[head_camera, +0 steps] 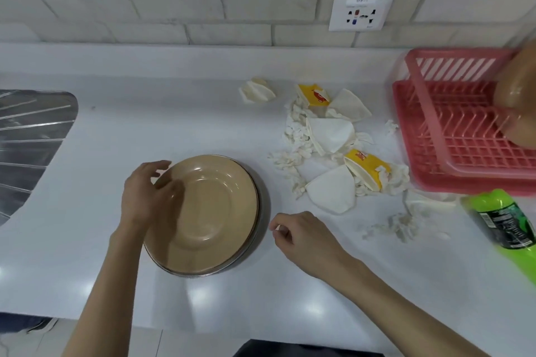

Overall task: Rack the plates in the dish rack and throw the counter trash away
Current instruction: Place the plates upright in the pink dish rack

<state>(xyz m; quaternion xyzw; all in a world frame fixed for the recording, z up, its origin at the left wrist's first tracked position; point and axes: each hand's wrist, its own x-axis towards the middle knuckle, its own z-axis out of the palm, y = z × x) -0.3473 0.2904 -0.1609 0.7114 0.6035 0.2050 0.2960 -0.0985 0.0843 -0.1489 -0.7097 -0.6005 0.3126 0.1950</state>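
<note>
Plates (214, 211): tan, glossy, stacked flat w/ grey rims showing under the top one, near front edge of counter (145, 113), a bit L of ctr. Left hand (150, 191) has fingers curled over the top plate's L rim. One more tan plate (519, 95), blurred, stands in dish rack (452, 130). Rack is pink plastic, slotted, on a pink tray, at counter's R edge toward the back. Trash lies between stack and rack: crushed white paper cups (330, 133), two crushed yellow cups (367, 166), shredded tissue (295, 142), one crumpled white bit (256, 91) apart to the L. Green bottle (504, 220) lies on its side at R edge, just in front of rack.
</note>
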